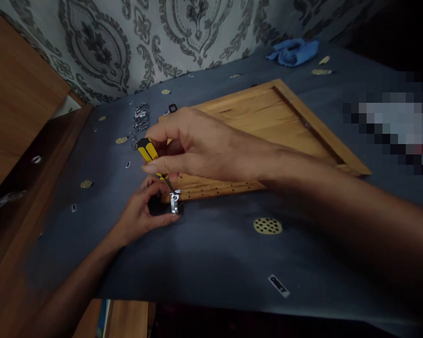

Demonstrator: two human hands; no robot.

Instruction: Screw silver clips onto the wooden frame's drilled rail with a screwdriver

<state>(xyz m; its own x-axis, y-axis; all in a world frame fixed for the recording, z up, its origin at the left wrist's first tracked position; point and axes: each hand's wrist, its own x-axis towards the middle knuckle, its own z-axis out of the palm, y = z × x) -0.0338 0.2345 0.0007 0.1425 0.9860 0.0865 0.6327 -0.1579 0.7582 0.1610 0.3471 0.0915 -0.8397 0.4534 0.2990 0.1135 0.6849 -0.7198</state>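
My right hand (193, 143) is closed round the yellow and black handle of a screwdriver (148, 151). Its blade slants down to a small metal hook (175, 201) at the near edge of a wooden board (268, 117). My left hand (144, 211) pinches that hook against the board's edge, where a row of small holes runs. The board lies flat on a dark grey patterned cloth (211, 253).
Several more metal hooks (141, 117) lie in a heap at the back left of the cloth. A blue rag (293, 50) sits at the far back. Brown wooden furniture (17, 98) stands to the left, patterned wallpaper behind.
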